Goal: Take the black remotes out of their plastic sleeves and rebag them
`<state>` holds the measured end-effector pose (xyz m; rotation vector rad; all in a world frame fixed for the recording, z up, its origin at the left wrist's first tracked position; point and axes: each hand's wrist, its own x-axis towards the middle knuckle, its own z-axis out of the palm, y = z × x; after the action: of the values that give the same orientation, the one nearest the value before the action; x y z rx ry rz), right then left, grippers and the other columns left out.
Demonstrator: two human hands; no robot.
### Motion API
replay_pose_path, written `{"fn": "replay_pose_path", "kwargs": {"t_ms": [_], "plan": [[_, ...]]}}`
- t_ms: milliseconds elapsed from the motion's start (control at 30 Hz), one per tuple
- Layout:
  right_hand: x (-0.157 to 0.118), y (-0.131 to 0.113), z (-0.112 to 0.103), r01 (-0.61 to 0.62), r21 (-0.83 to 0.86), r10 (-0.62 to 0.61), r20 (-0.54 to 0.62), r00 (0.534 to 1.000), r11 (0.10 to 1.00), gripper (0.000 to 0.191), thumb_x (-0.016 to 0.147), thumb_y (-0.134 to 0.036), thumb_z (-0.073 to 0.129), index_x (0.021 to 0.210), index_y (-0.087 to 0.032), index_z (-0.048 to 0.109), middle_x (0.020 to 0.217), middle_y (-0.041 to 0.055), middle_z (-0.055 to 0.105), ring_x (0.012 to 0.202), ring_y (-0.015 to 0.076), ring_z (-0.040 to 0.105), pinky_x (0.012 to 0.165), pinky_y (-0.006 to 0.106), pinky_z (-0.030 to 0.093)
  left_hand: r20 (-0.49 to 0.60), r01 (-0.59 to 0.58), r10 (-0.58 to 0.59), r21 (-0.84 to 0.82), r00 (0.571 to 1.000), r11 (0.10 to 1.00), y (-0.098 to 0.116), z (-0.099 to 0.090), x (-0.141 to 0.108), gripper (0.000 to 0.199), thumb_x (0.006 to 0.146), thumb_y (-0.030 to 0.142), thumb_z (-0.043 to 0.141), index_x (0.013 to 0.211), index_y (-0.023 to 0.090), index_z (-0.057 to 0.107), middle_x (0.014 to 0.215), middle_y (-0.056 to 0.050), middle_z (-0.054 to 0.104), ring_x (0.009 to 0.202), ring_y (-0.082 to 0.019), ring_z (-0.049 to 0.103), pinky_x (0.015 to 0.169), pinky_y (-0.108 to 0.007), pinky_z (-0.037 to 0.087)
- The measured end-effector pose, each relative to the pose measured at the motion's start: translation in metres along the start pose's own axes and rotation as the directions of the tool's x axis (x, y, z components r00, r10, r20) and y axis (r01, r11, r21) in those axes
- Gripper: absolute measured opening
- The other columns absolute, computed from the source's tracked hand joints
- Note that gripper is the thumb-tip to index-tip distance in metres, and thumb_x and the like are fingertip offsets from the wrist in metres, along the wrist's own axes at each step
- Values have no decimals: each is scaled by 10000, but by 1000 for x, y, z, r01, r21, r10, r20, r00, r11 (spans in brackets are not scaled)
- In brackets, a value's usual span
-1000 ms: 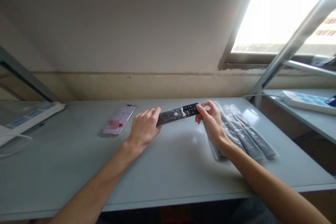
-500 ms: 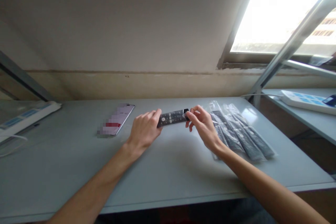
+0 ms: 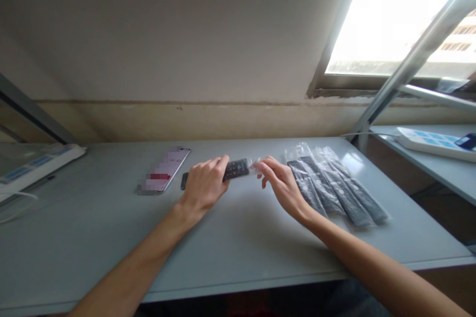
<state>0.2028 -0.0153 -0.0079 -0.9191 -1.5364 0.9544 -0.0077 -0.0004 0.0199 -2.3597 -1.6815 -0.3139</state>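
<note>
A black remote control [image 3: 236,169] with small buttons lies in the grip of my left hand [image 3: 206,181], just above the desk. One end of it sticks out left of my palm and the other points right. Beyond its right end, clear plastic wrap [image 3: 253,165] extends to my right hand [image 3: 280,183], whose thumb and forefinger are pinched on it. The middle of the remote is hidden under my left fingers. Just right of my right hand lie several remotes in clear plastic bags [image 3: 342,185], side by side on the desk.
A phone [image 3: 173,166] rests on the grey desk [image 3: 238,247] left of my left hand. White power strips sit at the far left [image 3: 40,166] and on a neighbouring surface at the right [image 3: 431,144]. A metal frame post [image 3: 401,69] rises by the window.
The remote has shifted left through my left hand, so its end now shows on the left side. My right hand has moved slightly left, with the plastic now visible at its fingertips.
</note>
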Motion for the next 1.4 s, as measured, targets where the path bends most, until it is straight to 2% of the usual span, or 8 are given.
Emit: {"fn": "replay_pose_path", "kwargs": {"t_ms": [267,467,567,700,933,1100,1267,1400], "plan": [[-2,-4,0,30,-98,-24,66,998,995,336,1029,-459,573,1109,-233,809,896,22,544,745,142,547,671,267,485,30,-12,12,-30,999,999,3,2,0,155,924,176,554,1056,211,626,944,-104,765,904,-310,751,755,-359,516],[-4,-2,3,38,-98,-22,155,988,994,302,1015,-416,609,1205,-273,796,945,32,557,822,161,559,713,279,481,58,-103,106,-58,993,993,9,7,-1,200,913,117,537,1078,195,620,973,-97,752,941,-292,737,794,-356,522],[-5,-1,5,22,-90,-14,90,996,996,312,1010,-416,613,1232,-279,783,965,34,559,808,159,547,683,268,479,49,-95,98,-58,994,994,8,8,-1,236,884,93,555,1091,192,611,997,-97,750,960,-284,731,807,-352,520],[-3,3,4,1,-96,-2,-6,1000,995,303,990,-431,637,1159,-247,808,923,33,570,762,153,534,650,263,467,-7,-74,74,-39,997,997,3,7,0,211,889,104,553,1075,188,606,1002,-96,749,959,-286,730,811,-359,519],[-1,4,4,-36,-68,42,92,995,997,348,955,-513,660,880,-222,837,773,51,617,718,181,534,588,272,467,27,-99,100,-44,995,994,6,4,-2,244,870,84,545,1084,189,598,1012,-96,751,979,-276,726,830,-349,517],[-1,4,3,-117,-20,119,191,974,993,443,928,-534,686,1212,-210,788,720,-3,603,612,136,507,587,267,458,27,-80,82,-50,996,996,5,3,-2,241,875,87,534,1078,195,605,1010,-102,749,982,-269,725,841,-342,517],[2,1,2,-113,55,99,210,973,992,474,949,-591,641,776,-170,773,705,34,657,610,139,568,596,276,479,16,-83,84,-56,996,995,5,4,-1,208,897,100,539,1072,193,604,1003,-100,750,983,-273,729,837,-341,515],[8,-3,-5,-130,151,104,172,980,980,429,930,-574,675,855,-169,794,750,60,722,659,161,639,588,274,503,-11,-90,90,-94,996,991,6,6,-1,184,937,151,547,1110,194,595,1019,-98,753,972,-288,739,802,-351,519]]}}
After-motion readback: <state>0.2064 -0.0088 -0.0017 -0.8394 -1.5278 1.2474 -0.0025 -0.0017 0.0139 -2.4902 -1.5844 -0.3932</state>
